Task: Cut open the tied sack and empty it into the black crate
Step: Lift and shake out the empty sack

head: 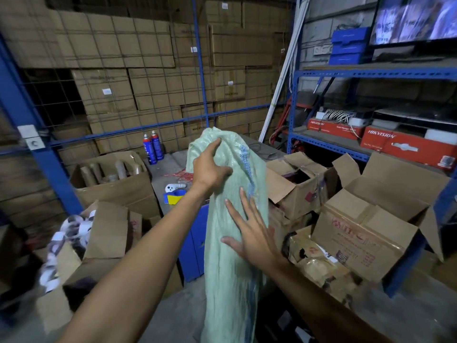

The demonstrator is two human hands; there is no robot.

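Note:
A pale green woven sack (227, 268) hangs limp and upright in front of me, with a blue stitched seam running down its side. My left hand (210, 169) grips the sack near its top and holds it up. My right hand (247, 229) lies flat against the sack's middle with its fingers spread, holding nothing. The sack's lower end runs out of view at the bottom. A dark shape (279, 320) shows below the sack at the bottom right; I cannot tell whether it is the black crate.
Open cardboard boxes (366, 219) crowd the right side, and more boxes (108, 184) stand at the left. Behind the sack is a grey-topped blue cabinet (193, 243) with two spray cans (153, 148), a tape roll and a white controller. Blue shelving (371, 73) rises at the right.

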